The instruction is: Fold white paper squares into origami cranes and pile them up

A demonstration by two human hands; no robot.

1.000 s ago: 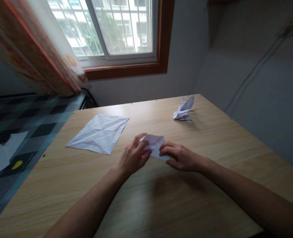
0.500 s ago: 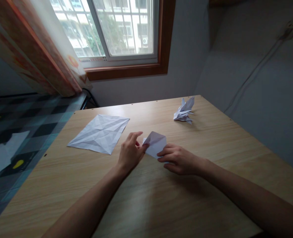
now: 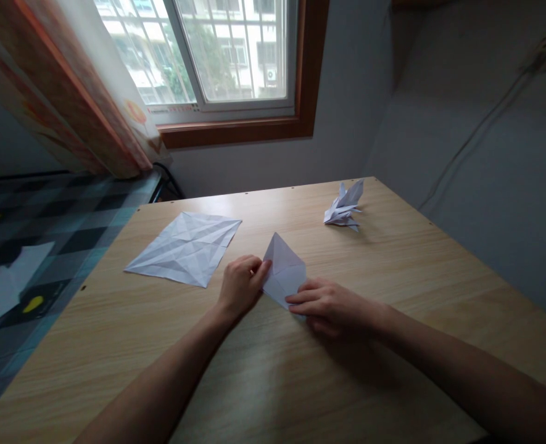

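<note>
Between my hands is a folded piece of white paper (image 3: 285,271), its pointed tip directed away from me. My left hand (image 3: 244,280) pinches its left edge between thumb and curled fingers. On the lower right edge, my right hand (image 3: 330,302) grips the paper, fingers on top; its thumb is hidden. Left of my hands a creased white paper sheet (image 3: 187,250) lies spread flat on the wooden table (image 3: 235,382). Toward the far right corner stands a folded white paper figure (image 3: 343,208) with several pointed flaps.
Beyond the table's far edge is a wall with a barred window (image 3: 240,55) and an orange patterned curtain (image 3: 101,92). At left, a checked cloth (image 3: 82,246) carries more white paper (image 3: 13,280). A cable (image 3: 471,139) runs down the right wall.
The folded paper has turned so its tip points farther away. My left fingers, raised and spread before, have curled in on the left edge. My right hand has shifted slightly toward me.
</note>
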